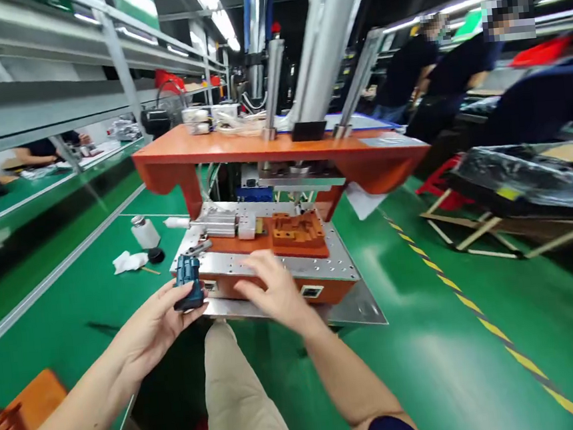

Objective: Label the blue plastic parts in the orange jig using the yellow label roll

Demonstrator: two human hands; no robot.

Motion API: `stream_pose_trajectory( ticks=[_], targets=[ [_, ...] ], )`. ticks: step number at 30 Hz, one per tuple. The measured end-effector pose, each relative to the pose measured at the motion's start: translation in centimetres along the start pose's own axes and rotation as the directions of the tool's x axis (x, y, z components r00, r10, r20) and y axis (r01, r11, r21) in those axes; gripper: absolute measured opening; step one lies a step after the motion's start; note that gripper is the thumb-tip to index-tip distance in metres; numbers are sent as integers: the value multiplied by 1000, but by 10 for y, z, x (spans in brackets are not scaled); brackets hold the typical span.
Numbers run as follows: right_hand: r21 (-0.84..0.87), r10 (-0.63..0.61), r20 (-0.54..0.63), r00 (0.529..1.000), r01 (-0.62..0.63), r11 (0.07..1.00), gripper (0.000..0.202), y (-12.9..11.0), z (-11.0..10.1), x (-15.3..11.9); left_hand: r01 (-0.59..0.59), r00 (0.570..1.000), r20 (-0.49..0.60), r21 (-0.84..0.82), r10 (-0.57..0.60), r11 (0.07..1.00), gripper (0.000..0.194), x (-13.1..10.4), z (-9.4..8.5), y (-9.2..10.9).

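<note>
While fingers grip it, blue part (189, 282) sits in left hand (150, 324).

The left hand (150, 324) is gripping a dark blue part (189, 282) in its fingers (186, 303), holding it just in front of the press (279, 242) on the green bench (58, 308). The right hand (273, 290) is hovering with spread fingers over the steel plate (321, 265), near the orange fixture (298, 231). A white bottle (145, 232), a black cap (156, 255) and a crumpled cloth (129, 261) are lying left of the press. People in dark shirts (455, 73) are standing far right.
</note>
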State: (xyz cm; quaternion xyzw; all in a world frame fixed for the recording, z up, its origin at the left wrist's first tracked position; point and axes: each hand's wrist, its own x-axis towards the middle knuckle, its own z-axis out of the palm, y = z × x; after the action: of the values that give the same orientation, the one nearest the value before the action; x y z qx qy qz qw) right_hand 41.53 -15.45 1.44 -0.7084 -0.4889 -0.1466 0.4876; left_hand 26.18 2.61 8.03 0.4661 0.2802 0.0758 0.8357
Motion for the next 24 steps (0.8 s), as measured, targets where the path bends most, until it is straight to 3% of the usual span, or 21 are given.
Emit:
stream_pose_trajectory(
  ticks=[2, 4, 7, 10, 12, 14, 18, 21, 24],
  targets=[
    [-204, 62, -181, 981, -100, 974, 18, 41, -48, 11, -34, 997, 66, 80, 29, 996, 34, 15, 18, 6],
    [-333, 67, -210, 975, -136, 933, 15, 73, -85, 24, -94, 988, 146, 255, 58, 962, 48, 30, 34, 8],
    [-374, 54, -231, 972, -140, 917, 13, 93, -113, 33, -322, 941, 276, 565, 194, 759, 62, 58, 61, 5],
    [-270, 51, -433, 900, -184, 945, 13, 86, -115, 22, -609, 791, 493, 693, 363, 386, 54, 93, 96, -2],
    [-165, 108, -553, 826, -236, 958, 12, 78, -112, 2, -707, 688, 623, 691, 372, 150, 47, 117, 123, -5],
    [-75, 194, -601, 775, -297, 952, 13, 74, -111, -23, -741, 633, 701, 672, 329, -7, 46, 139, 147, -5],
    [-4, 318, -615, 721, -406, 914, 15, 78, -118, -81, -708, 656, 732, 681, 185, -185, 42, 172, 177, -4],
    [49, 402, -640, 655, -487, 872, 17, 86, -123, -114, -704, 648, 753, 649, 114, -287, 45, 187, 183, -13],
    [159, 485, -674, 558, -531, 832, 21, 94, -121, -125, -684, 621, 779, 595, 91, -423, 62, 190, 184, -27]
  ],
)
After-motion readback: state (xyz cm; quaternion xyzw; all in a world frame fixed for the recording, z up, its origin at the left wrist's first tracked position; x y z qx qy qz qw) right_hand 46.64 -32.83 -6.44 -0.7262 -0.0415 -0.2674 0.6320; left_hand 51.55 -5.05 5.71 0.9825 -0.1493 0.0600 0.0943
